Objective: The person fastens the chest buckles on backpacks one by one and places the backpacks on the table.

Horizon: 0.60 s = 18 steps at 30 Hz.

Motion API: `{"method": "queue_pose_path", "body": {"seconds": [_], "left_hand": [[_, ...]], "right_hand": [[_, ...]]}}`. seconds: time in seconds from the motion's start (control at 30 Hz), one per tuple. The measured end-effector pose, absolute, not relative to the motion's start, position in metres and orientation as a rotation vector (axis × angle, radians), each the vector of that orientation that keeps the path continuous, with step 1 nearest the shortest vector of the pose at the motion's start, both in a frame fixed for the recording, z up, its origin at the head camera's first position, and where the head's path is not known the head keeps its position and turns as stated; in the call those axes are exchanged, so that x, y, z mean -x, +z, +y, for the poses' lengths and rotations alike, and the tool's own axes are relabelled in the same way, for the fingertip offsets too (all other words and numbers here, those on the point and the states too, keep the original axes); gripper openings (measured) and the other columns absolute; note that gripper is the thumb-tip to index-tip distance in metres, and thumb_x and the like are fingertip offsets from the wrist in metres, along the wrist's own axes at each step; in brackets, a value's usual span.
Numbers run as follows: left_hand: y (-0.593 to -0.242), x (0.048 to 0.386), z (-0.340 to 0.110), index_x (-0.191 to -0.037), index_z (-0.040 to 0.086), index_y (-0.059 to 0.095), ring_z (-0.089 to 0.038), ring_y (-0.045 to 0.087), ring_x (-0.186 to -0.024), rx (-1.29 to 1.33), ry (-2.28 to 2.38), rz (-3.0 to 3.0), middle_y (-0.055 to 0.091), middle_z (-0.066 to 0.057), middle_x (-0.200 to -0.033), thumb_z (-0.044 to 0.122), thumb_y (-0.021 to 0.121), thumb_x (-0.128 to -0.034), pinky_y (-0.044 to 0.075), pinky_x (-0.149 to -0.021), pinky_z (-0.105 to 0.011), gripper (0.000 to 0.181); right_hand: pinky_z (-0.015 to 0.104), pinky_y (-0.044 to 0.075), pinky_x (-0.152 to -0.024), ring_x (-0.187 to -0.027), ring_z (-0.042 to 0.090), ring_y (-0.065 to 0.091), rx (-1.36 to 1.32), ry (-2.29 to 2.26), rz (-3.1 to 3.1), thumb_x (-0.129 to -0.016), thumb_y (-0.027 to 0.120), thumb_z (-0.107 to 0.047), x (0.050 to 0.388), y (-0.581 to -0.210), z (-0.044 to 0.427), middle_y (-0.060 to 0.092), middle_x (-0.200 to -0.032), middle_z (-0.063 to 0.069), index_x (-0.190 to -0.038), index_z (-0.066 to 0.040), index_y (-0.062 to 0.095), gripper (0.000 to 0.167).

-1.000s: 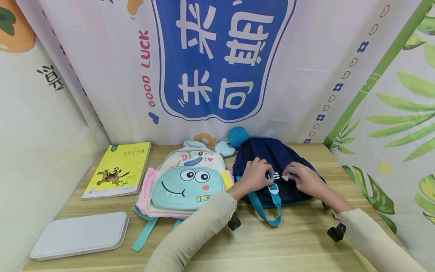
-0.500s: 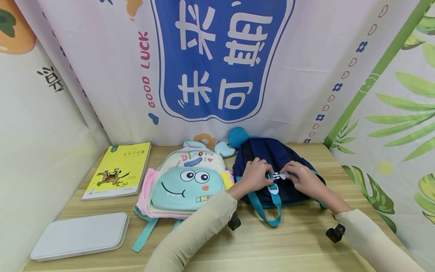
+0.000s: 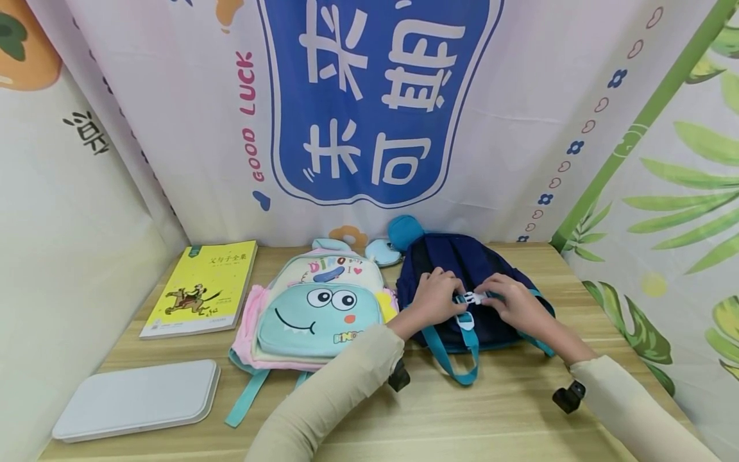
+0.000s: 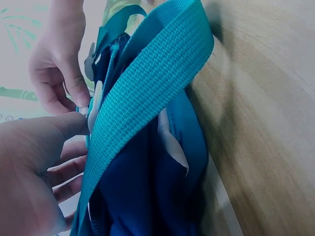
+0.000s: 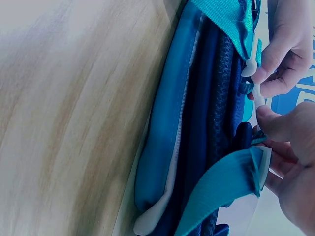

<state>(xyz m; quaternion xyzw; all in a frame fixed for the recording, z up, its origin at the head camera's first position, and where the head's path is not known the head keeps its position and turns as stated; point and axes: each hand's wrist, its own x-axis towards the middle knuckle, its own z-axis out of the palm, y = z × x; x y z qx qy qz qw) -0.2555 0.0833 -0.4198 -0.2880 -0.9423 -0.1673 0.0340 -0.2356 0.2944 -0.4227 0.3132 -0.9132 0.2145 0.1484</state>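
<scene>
A navy backpack [image 3: 453,256] with teal straps lies on the table, back panel up. Over it, my left hand [image 3: 434,296] pinches the pronged half of a white side-release buckle [image 3: 472,298]. My right hand [image 3: 516,301] pinches the other half from the right. The two halves meet, prongs partly showing; whether they are locked I cannot tell. In the right wrist view, thumb and fingers of both hands close on the white buckle [image 5: 258,96]. A teal strap [image 4: 142,93] loops in front of the hands in the left wrist view. A white strap adjuster [image 3: 464,320] sits just below the buckle.
Left of the navy bag lies a pastel dinosaur backpack [image 3: 317,314], partly behind my left forearm. A yellow book [image 3: 199,289] and a white flat case [image 3: 138,399] are farther left on the wooden table [image 3: 462,423]. A printed curtain [image 3: 519,128] hangs behind.
My right hand has moved a little left, bringing its buckle half from a gap apart to meet the pronged half. My left hand has stayed almost still.
</scene>
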Motion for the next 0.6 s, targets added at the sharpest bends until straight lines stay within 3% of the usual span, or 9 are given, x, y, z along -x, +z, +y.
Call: {"method": "queue_pose_path", "body": {"seconds": [0.6], "left_hand": [[-0.4178, 0.2555, 0.0830, -0.111, 0.027, 0.075, -0.014, 0.052, -0.105, 0.903, -0.514, -2.893, 0.064, 0.008, -0.108, 0.039, 0.072, -0.0954, 0.042, -0.100, -0.038, 0.020]], "right_hand": [[0.039, 0.055, -0.074, -0.092, 0.024, 0.066, -0.857, 0.625, -2.661, -0.087, 0.075, 0.002, 0.2367, -0.4233, 0.2935, 0.070, -0.104, 0.009, -0.108, -0.004, 0.075, 0.021]]}}
